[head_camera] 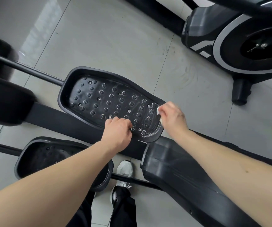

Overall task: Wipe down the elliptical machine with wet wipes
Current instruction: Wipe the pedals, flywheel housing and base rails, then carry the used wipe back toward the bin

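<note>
Studded black elliptical pedal (pixel 109 99) fills the middle, above a grey tiled floor (pixel 115 38). The left hand (pixel 117 133) grips the pedal's near rim with curled fingers. The right hand (pixel 171 117) pinches a crumpled white wet wipe (pixel 158 110) against the pedal's right end, where the surface looks wet. A second pedal (pixel 50 158) lies nearer.

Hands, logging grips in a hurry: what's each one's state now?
Left hand: grips the pedal at its near rim.
Right hand: holds a wet wipe.

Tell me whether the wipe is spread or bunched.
Bunched: only small white bits of the wipe show from inside the right hand, curled round it at the pedal.
</note>
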Demonstrator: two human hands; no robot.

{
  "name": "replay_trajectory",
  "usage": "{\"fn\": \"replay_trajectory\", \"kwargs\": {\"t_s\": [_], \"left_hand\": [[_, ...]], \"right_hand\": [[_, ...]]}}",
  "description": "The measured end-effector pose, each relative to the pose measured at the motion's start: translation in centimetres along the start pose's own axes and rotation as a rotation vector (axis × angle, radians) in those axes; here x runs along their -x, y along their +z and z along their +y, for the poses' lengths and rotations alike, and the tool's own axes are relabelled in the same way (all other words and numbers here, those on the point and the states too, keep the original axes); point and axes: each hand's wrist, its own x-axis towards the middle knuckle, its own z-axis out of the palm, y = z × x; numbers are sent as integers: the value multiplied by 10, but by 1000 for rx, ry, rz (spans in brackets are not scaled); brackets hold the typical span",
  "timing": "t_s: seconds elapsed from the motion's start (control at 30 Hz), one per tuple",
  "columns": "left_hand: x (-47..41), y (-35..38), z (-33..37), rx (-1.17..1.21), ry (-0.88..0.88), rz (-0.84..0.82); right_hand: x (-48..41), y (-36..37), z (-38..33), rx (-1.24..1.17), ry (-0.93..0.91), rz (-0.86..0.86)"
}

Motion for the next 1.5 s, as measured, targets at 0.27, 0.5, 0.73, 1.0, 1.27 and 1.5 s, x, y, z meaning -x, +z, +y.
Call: {"fn": "replay_trajectory", "kwargs": {"t_s": [0.27, 0.5, 0.73, 1.0, 1.27, 1.5], "left_hand": [[-5, 2, 7, -59, 44, -43], [-3, 0, -5, -135, 58, -57], [32, -29, 9, -83, -54, -161], [121, -120, 59, 366, -326, -147], [195, -200, 144, 462, -270, -131], [247, -246, 181, 371, -303, -10]], "right_hand": [[41, 23, -8, 95, -309, -54], [58, 41, -35, 176, -202, -125], [67, 36, -96, -561, 465, -402], [106, -71, -148, -1169, 864, -427], [139, -200, -173, -1172, 748, -429], [160, -255, -180, -1018, 570, -475]]}}
